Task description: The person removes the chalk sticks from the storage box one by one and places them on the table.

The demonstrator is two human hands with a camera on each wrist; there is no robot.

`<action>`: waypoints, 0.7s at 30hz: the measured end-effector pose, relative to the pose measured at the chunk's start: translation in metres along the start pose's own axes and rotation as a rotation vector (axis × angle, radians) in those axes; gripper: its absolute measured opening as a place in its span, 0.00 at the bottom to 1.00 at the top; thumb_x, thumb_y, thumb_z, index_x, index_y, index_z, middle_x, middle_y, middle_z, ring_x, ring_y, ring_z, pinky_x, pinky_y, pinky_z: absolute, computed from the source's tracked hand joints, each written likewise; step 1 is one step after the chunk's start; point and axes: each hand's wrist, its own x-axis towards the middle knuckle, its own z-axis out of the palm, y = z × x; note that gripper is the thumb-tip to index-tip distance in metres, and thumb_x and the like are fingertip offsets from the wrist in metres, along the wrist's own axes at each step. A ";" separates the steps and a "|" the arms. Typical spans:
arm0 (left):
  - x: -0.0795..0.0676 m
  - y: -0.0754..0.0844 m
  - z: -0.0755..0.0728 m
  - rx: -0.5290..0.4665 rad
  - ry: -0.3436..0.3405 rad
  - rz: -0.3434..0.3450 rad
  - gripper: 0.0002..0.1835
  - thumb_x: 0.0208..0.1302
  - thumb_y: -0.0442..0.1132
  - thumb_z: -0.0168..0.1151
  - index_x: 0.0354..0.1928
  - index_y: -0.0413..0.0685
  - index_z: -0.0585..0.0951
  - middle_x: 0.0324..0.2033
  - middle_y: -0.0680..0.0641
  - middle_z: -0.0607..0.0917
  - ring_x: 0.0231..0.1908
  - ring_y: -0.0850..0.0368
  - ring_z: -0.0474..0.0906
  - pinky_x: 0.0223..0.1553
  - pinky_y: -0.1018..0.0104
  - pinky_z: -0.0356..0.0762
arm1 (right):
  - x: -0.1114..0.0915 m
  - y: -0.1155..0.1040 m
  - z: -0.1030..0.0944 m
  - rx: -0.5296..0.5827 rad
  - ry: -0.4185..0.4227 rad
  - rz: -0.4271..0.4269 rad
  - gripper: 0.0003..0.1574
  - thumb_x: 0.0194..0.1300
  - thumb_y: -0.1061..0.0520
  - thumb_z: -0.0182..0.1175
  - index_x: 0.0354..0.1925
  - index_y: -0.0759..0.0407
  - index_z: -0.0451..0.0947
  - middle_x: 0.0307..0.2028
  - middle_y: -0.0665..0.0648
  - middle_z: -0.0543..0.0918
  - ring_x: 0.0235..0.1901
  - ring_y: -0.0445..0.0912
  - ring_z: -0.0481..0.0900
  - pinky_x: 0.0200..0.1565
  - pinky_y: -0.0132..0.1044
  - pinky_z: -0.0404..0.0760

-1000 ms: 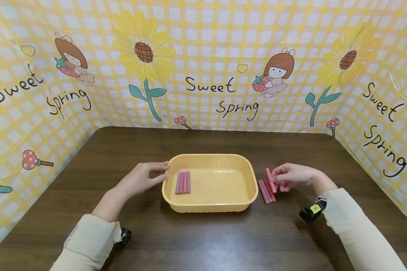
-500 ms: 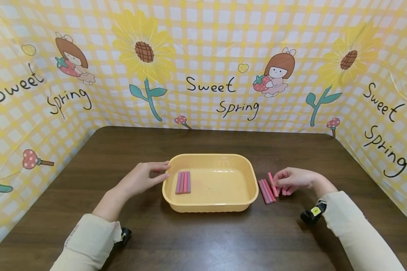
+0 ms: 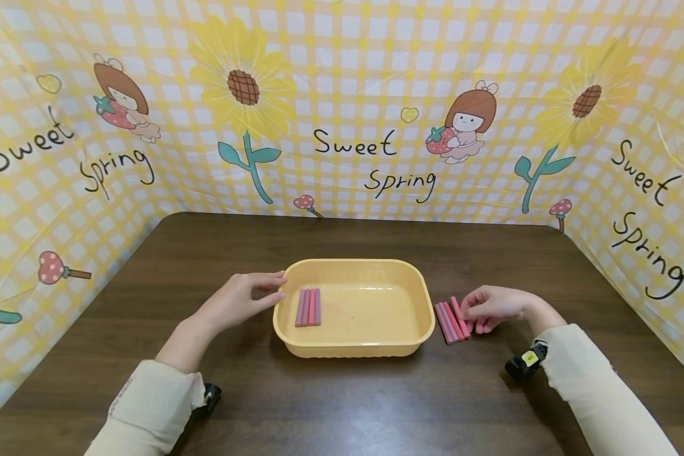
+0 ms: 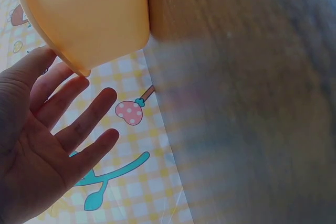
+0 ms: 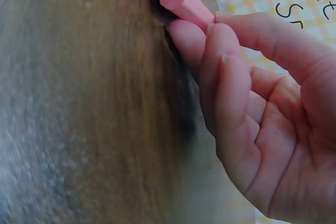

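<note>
A pale yellow plastic basin [image 3: 353,349] stands mid-table. Near its left end, several pink and purple chalk-like sticks [image 3: 308,308] lie side by side on the bottom. My left hand [image 3: 238,303] touches the basin's left rim with thumb and fingertips; its other fingers are spread in the left wrist view. Just right of the basin, several more sticks [image 3: 447,324] form a slanted row on the table. My right hand [image 3: 494,305] pinches a pink chalk-like stick [image 5: 184,4] between thumb and fingers, at the right side of that row. Its far end is hidden in the right wrist view.
The dark wooden table [image 3: 342,405] is walled behind and at both sides by a yellow checked cloth [image 3: 342,82]. Black wrist cameras hang below the left sleeve [image 3: 154,399] and the right sleeve [image 3: 598,380].
My right hand has lowered the pink stick and brought it down alongside the right end of the row on the table. My left hand and the basin have stayed put.
</note>
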 end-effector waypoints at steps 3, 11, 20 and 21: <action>0.000 0.000 0.000 0.002 0.001 0.000 0.21 0.63 0.43 0.60 0.57 0.42 0.77 0.58 0.42 0.77 0.58 0.44 0.74 0.56 0.47 0.72 | 0.000 0.000 0.001 -0.007 0.003 0.006 0.09 0.65 0.56 0.56 0.35 0.63 0.76 0.23 0.48 0.80 0.22 0.35 0.77 0.27 0.25 0.78; 0.000 0.001 0.000 0.002 -0.001 0.001 0.22 0.64 0.44 0.60 0.57 0.41 0.77 0.59 0.41 0.76 0.59 0.43 0.73 0.57 0.46 0.72 | 0.003 0.001 0.003 -0.016 0.013 0.021 0.09 0.64 0.54 0.58 0.33 0.60 0.76 0.22 0.48 0.81 0.21 0.35 0.76 0.26 0.25 0.78; 0.000 0.001 0.000 0.000 -0.002 -0.007 0.22 0.64 0.44 0.59 0.57 0.42 0.77 0.59 0.41 0.76 0.59 0.43 0.73 0.57 0.47 0.72 | 0.001 0.001 0.005 -0.016 0.007 0.014 0.10 0.64 0.54 0.58 0.32 0.61 0.75 0.22 0.47 0.81 0.20 0.34 0.76 0.25 0.24 0.77; 0.000 0.001 0.000 0.000 -0.002 -0.006 0.22 0.64 0.44 0.59 0.57 0.42 0.77 0.59 0.41 0.76 0.59 0.43 0.73 0.57 0.46 0.72 | 0.001 0.001 0.005 -0.020 0.008 0.014 0.10 0.64 0.54 0.58 0.32 0.61 0.75 0.22 0.47 0.81 0.20 0.34 0.76 0.25 0.24 0.77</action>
